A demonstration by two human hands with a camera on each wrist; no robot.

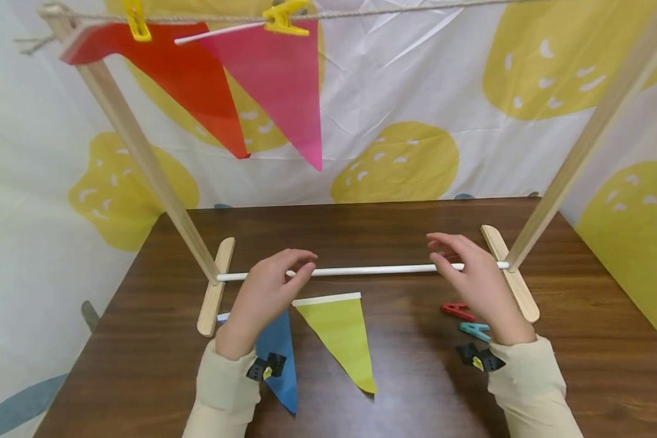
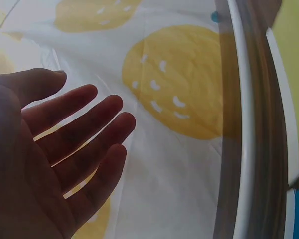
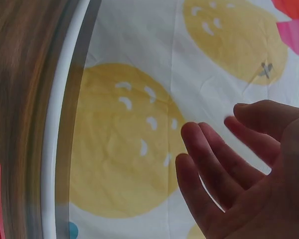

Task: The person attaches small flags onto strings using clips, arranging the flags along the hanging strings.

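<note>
My left hand [image 1: 271, 292] hovers over the left part of the white rod [image 1: 372, 270], fingers loosely bent with nothing in them. Below its wrist lies a blue pennant [image 1: 281, 359], partly hidden by the arm. A yellow-green pennant [image 1: 342, 340] with a white top strip lies to its right on the table. My right hand [image 1: 479, 283] is held above the rod's right end, also without anything in it. Beside that wrist are a red clothespin [image 1: 458, 311] and a light-blue clothespin [image 1: 475, 331]. In both wrist views the fingers are spread and relaxed.
A wooden frame with a left post [image 1: 142, 158] and a right post [image 1: 586, 134] stands on the table [image 1: 416, 377]. From its rope [image 1: 394, 10] hang a red pennant [image 1: 188, 79] and a pink pennant [image 1: 285, 79], held by yellow clothespins [image 1: 137, 19]. Patterned cloth [image 1: 394, 79] covers the back.
</note>
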